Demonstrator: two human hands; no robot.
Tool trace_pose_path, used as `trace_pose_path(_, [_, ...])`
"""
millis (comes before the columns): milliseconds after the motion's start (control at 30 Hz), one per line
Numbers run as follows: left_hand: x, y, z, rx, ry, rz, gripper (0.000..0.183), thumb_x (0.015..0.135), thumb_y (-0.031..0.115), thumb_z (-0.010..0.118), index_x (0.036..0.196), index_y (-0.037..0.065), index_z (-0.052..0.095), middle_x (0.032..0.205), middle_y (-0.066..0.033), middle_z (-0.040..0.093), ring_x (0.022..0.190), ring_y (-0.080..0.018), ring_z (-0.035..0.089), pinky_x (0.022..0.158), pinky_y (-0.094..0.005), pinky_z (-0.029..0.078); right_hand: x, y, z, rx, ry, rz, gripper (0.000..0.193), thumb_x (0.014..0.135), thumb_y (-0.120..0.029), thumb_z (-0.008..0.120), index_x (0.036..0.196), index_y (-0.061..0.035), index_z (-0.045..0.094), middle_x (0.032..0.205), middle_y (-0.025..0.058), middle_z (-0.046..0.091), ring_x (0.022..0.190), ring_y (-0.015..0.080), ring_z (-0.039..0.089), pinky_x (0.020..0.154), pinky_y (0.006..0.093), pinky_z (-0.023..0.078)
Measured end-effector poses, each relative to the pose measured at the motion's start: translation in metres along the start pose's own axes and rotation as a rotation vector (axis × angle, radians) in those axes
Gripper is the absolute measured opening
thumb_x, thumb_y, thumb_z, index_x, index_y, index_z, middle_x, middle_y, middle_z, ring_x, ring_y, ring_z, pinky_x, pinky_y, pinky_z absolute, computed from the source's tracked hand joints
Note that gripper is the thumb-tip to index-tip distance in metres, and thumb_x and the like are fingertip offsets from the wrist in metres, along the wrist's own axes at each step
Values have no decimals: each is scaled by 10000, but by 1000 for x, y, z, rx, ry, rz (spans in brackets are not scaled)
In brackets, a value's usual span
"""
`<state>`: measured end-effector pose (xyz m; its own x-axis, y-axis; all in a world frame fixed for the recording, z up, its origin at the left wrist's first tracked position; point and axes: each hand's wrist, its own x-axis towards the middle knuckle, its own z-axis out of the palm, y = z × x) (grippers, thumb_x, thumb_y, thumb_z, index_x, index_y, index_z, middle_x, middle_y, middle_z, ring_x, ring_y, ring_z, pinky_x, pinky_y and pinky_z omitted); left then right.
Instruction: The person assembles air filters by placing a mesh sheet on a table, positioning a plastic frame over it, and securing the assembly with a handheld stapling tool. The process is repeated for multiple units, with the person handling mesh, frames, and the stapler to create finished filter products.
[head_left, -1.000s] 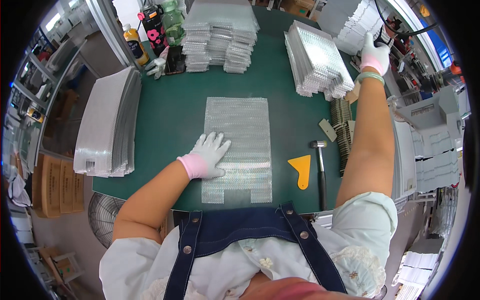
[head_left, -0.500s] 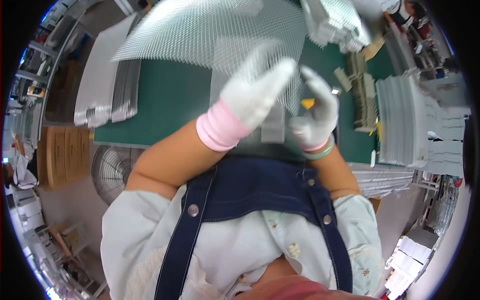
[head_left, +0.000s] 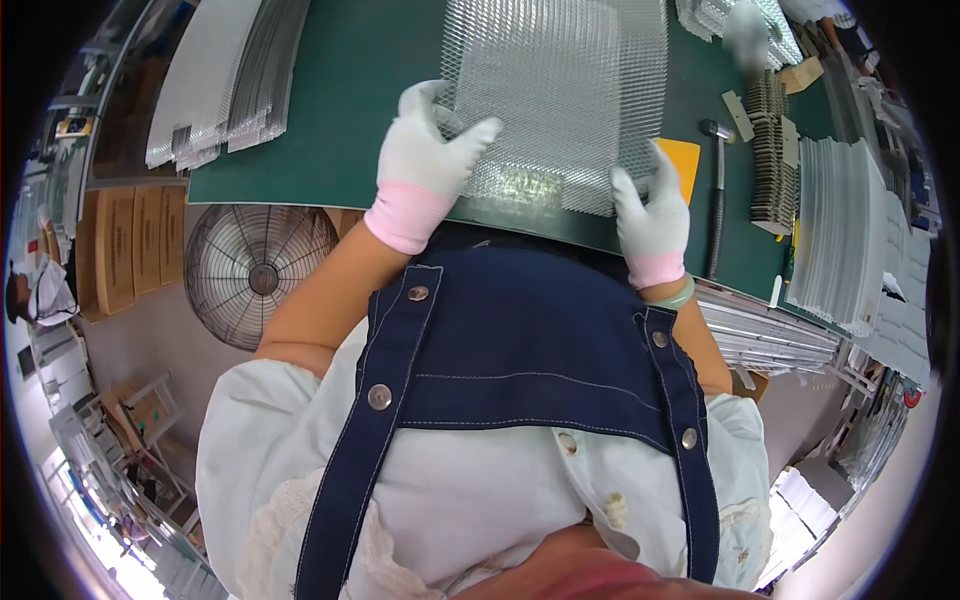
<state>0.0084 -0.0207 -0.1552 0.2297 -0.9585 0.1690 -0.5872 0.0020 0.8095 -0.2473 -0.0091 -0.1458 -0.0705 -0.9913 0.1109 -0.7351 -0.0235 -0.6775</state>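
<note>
A sheet of silvery diamond mesh (head_left: 535,110) lies on the green table top in front of me, with a second mesh layer showing along its right side. My left hand (head_left: 425,170), in a white glove with a pink cuff, is at the sheet's left edge. Its thumb stretches over the mesh, apart from the bent fingers. My right hand (head_left: 655,220), gloved alike, is at the near right corner, thumb and fingers apart. The undersides of the fingers are partly hidden. A yellow flat piece (head_left: 680,165) lies beside the right fingers.
A hammer (head_left: 718,180) lies right of the yellow piece, next to a row of grey-beige pieces (head_left: 770,160). Stacked pale sheets (head_left: 840,230) stand at the right, and long mesh stacks (head_left: 225,80) lie at the left. A floor fan (head_left: 262,275) stands below the table's left edge.
The mesh, raised and curved before, now lies flatter on the table. My hands have moved apart to its two sides. The hammer and more of the yellow piece have come into view.
</note>
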Motion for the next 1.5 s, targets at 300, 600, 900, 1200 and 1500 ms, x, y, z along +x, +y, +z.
trace_pose_path(300, [3, -26, 27, 307, -115, 32, 738, 838, 462, 704, 1301, -64, 474, 1018, -222, 668, 929, -361, 667, 800, -404, 531, 12, 18, 33, -319, -224, 86, 677, 928, -431, 556, 1395, 33, 396, 947, 260, 680, 880, 411, 662, 772, 480, 515])
trace_pose_path(600, [13, -24, 29, 489, -293, -54, 717, 853, 476, 666, 1320, -27, 459, 1001, -243, 668, 951, -389, 655, 798, -436, 528, 19, 16, 34, -425, -313, 132, 703, 929, -463, 534, 1404, 34, 387, 965, 262, 680, 929, 415, 662, 820, 474, 519])
trace_pose_path(900, [17, -28, 30, 450, -267, -21, 680, 842, 500, 672, 1228, -32, 497, 1005, -242, 664, 942, -382, 660, 780, -437, 536, 17, 14, 37, -470, -287, 125, 713, 926, -481, 530, 1395, 39, 396, 939, 250, 686, 886, 397, 675, 777, 472, 533])
trace_pose_path(1200, [13, -29, 39, 642, -221, 265, 517, 774, 440, 740, 1110, 62, 630, 1087, -145, 644, 971, -340, 637, 812, -425, 525, 22, 22, 34, -538, 67, -558, 458, 803, -317, 709, 1176, -79, 592, 1050, 126, 639, 1015, 305, 625, 835, 418, 504])
trace_pose_path(1500, [1, -44, 24, 508, -185, 483, 486, 724, 429, 760, 1058, 83, 686, 1174, -117, 601, 1086, -325, 564, 916, -444, 458, 11, 22, 47, -617, 157, -613, 403, 786, -317, 711, 1115, -101, 622, 1098, 105, 624, 1057, 283, 587, 865, 502, 455])
